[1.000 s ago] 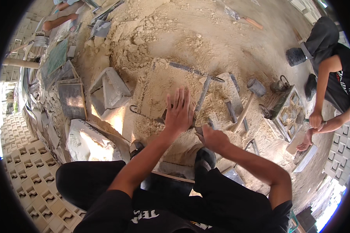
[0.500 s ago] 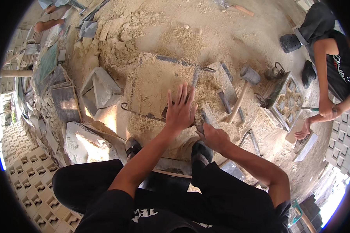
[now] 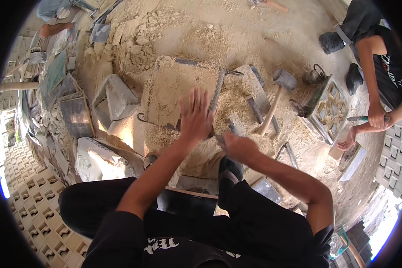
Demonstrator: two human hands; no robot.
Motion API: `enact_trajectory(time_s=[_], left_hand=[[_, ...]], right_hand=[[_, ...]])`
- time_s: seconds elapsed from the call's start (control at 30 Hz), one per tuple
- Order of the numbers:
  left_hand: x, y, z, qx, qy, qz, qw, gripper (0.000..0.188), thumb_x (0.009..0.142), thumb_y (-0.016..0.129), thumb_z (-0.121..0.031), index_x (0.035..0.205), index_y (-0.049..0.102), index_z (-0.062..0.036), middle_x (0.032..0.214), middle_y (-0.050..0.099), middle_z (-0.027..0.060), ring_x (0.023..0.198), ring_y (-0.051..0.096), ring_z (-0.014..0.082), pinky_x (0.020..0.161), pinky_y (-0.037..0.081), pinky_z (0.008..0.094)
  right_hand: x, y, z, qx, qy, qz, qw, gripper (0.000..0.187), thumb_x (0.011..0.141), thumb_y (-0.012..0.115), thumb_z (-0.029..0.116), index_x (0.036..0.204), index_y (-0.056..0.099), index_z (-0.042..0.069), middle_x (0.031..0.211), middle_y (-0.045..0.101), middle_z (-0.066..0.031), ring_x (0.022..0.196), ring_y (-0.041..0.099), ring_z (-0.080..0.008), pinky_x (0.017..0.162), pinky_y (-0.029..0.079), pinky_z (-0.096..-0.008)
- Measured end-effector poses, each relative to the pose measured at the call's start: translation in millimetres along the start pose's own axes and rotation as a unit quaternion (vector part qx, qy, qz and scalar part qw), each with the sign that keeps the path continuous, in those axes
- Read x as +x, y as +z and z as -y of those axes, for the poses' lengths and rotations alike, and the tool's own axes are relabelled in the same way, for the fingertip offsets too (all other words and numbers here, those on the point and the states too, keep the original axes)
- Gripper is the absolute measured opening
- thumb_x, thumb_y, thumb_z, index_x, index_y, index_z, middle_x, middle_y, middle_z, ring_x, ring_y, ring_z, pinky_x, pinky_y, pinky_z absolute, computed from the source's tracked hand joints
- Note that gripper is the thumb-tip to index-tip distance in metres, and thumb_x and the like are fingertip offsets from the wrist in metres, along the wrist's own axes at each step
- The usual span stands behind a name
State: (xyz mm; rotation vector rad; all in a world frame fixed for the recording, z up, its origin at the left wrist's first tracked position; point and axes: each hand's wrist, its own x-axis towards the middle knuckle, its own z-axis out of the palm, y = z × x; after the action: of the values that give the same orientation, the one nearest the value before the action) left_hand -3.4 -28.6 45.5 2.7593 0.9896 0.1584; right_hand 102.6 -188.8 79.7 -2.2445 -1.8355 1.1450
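Note:
I squat over a square metal mould frame [image 3: 188,62] packed with pale sand. My left hand [image 3: 195,115] is flat and open, fingers spread, on the sand at the frame's near right corner. Just to its right, my right hand [image 3: 239,147] is closed in a fist around a thin dark tool whose tip [image 3: 218,137] pokes out toward the left hand. A long metal bar [image 3: 217,91] lies along the frame's right side, under my left fingertips. My dark boots and knees sit right below both hands.
A mallet [image 3: 279,87] and flat metal pieces lie in the sand to the right. Beyond them another person's hand [image 3: 376,117] works with a tool at an ornate green mould [image 3: 329,110]. Grey stone slabs [image 3: 114,96], a white sack [image 3: 98,156] and patterned blocks [image 3: 31,201] stand left.
My left hand has spread its fingers wider and shifted slightly over the sand. My right fist stays beside it. The view has tilted a little.

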Motion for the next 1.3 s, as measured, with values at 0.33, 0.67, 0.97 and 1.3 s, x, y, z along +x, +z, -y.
enact_trajectory(time_s=[0.33,0.67,0.97,1.3], left_hand=[[161,5,44,-0.019,0.031,-0.149,0.988,0.062,0.101,0.024,-0.041,0.151,0.018,-0.0048,0.157,0.014,0.022,0.146,0.012,0.0366,0.116,0.003,0.0593],[63,13,31,0.005,-0.01,-0.063,0.998,0.063,0.1,0.029,-0.042,0.152,0.02,-0.0061,0.157,0.014,0.0213,0.147,0.012,0.0336,0.113,0.007,0.0637],[46,-1,34,0.02,-0.047,-0.068,0.996,0.064,0.1,0.029,-0.04,0.152,0.016,-0.0041,0.157,0.015,0.0236,0.147,0.01,0.0351,0.115,0.003,0.0608],[173,11,43,-0.034,0.037,-0.201,0.978,0.063,0.1,0.034,-0.039,0.151,0.021,-0.0046,0.155,0.022,0.0223,0.147,0.014,0.0308,0.116,0.007,0.058]], right_hand=[[116,-114,-22,-0.039,0.018,-0.093,0.995,0.049,0.103,0.03,0.043,0.099,0.051,-0.002,0.074,0.066,-0.019,0.067,0.068,-0.0356,0.056,0.055,-0.0453],[70,-47,-18,-0.043,-0.024,0.003,0.999,0.044,0.102,0.031,0.042,0.103,0.048,0.001,0.092,0.065,-0.0239,0.079,0.069,-0.0366,0.062,0.055,-0.0487],[59,-60,12,-0.04,-0.072,0.031,0.996,0.044,0.102,0.031,0.039,0.107,0.047,-0.001,0.079,0.066,-0.0217,0.069,0.068,-0.036,0.059,0.055,-0.0493],[121,-103,-22,-0.067,0.057,-0.115,0.989,0.044,0.103,0.033,0.041,0.096,0.05,0.001,0.071,0.063,-0.0168,0.067,0.067,-0.0298,0.053,0.054,-0.0439]])
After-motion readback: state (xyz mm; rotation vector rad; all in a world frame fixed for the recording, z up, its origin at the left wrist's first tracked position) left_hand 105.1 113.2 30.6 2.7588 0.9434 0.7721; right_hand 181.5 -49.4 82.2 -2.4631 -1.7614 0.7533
